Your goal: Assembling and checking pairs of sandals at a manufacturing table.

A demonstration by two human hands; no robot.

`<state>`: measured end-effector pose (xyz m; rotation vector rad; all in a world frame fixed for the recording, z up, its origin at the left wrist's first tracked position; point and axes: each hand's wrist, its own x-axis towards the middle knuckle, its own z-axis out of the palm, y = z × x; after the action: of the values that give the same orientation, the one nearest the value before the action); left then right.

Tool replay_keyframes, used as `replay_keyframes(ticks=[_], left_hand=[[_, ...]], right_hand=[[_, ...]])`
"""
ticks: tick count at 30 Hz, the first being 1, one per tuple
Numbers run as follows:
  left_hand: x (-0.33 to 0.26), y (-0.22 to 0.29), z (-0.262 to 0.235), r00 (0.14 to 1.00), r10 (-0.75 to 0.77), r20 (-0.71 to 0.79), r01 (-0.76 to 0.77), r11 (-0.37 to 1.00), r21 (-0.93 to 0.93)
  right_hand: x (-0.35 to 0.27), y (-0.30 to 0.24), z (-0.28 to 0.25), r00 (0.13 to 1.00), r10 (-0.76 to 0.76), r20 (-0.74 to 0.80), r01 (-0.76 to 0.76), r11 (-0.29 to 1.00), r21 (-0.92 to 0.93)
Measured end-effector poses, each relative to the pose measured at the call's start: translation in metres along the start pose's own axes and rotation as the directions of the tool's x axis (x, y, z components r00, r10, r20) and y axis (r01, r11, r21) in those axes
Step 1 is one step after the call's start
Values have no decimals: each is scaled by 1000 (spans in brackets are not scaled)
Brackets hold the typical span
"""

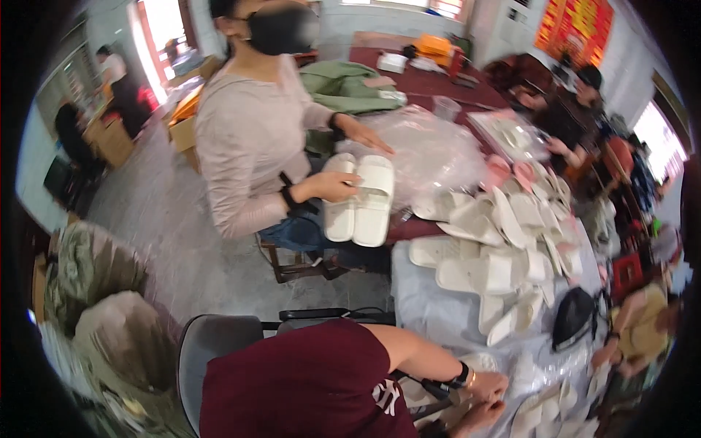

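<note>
A clear bag point(534, 152) holds slide sandals point(510, 134); loose slides point(539, 411) lie beside left hand point(488, 386) and right hand point(478, 420), grip indiscernible.

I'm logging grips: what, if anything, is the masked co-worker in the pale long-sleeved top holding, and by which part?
A pair of broad-strapped white slippers, held at the strap area by one hand.

Item 1. Red wall banner point(573, 33), upper right of the frame: large golden-yellow characters with ornamental patches, cut by the upper edge; too blurred to read in detail. Item 2. Maroon T-shirt point(299, 383), bottom centre of the frame: one emblem point(387, 398) on the front, white, of thick interlocking letters, seen aslant. Any other lettering: too small or blurred to read.
</note>
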<state>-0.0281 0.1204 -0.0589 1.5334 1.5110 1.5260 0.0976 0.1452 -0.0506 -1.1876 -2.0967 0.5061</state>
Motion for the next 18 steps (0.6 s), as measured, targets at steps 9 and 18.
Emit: replay_keyframes(ticks=[9,18], left_hand=[[-3,27,-20,990,63,-125,-68,997,-38],[-78,100,-71,929,-68,363,-55,947,317]], right_hand=[[1,-44,-8,996,52,-78,-40,989,140],[0,-14,-19,974,208,-88,-131,837,531]])
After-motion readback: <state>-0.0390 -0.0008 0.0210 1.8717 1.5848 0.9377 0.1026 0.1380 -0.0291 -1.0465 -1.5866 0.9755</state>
